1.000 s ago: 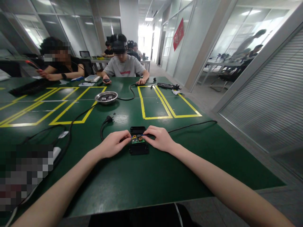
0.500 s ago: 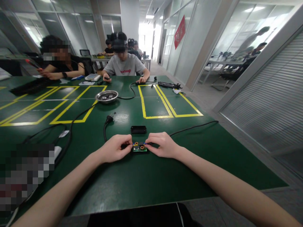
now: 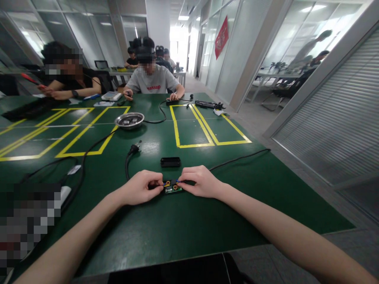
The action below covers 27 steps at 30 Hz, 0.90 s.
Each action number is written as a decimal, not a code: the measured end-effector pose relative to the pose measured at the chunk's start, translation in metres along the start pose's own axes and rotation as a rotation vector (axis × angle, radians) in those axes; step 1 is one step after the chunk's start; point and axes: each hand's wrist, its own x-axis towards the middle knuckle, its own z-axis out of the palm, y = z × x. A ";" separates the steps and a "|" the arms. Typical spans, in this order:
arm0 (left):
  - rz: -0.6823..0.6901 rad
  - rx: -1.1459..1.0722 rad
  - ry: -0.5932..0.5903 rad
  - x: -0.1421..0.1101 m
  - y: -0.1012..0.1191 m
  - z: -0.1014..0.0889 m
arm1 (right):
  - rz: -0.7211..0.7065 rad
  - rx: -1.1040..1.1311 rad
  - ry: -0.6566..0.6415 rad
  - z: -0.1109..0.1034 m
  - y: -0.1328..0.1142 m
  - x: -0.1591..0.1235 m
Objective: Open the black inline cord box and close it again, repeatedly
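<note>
A small green circuit board (image 3: 173, 188) with orange coils lies on the green table (image 3: 183, 228) between my two hands. My left hand (image 3: 139, 188) pinches its left end, fingers curled. My right hand (image 3: 199, 182) pinches its right end, where a black cable (image 3: 239, 157) runs off to the right. A black plastic cover (image 3: 170, 162) lies just beyond the board, apart from both hands.
A black power plug (image 3: 134, 149) with its cord lies left of the cover. A metal bowl (image 3: 129, 120) sits farther back among yellow tape lines. Two people sit at the table's far side. The table's right edge borders a corridor.
My hands lifted the circuit board out of the black case and drew it toward me; the cover now lies alone beyond it. The view shifted slightly.
</note>
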 end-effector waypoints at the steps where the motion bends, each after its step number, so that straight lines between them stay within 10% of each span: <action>1: -0.019 -0.033 -0.008 0.000 0.000 -0.001 | -0.002 -0.001 -0.004 0.000 0.000 0.000; 27: -0.007 0.072 -0.017 0.003 -0.002 -0.006 | 0.197 0.136 -0.081 -0.007 0.011 0.003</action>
